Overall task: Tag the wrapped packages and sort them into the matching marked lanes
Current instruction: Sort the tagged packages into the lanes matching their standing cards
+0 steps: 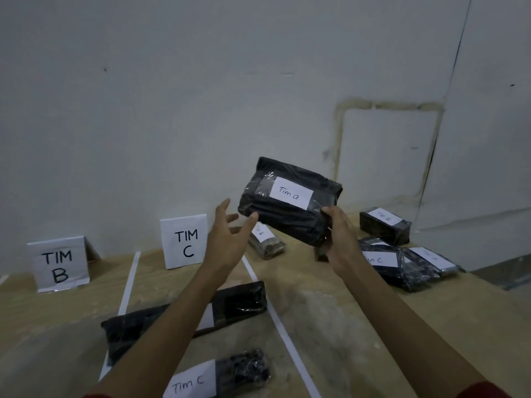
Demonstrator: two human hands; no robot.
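**Held package, mid-sort.** The wrapped package [290, 201], in black film, was raised above the table [330, 326] and tilted so that its white tag [291, 192], which read "Tim B", faced the wearer, probably so it could be read. The right hand [340, 237] gripped its lower right end with the fingers curled round it. The left hand [227, 239] was spread and held nothing. Its thumb was at the package's lower left corner, but contact could not be judged.

The TIM B sign [59, 264] stood far left, beyond the TIM C sign [185, 242] and a tape line [129, 285]. The way there crossed the C lane, where a long package [238, 300] and a tagged package [244, 369] lay. The raised carry appeared to clear both. A pile of packages [402, 265] lay at the right.
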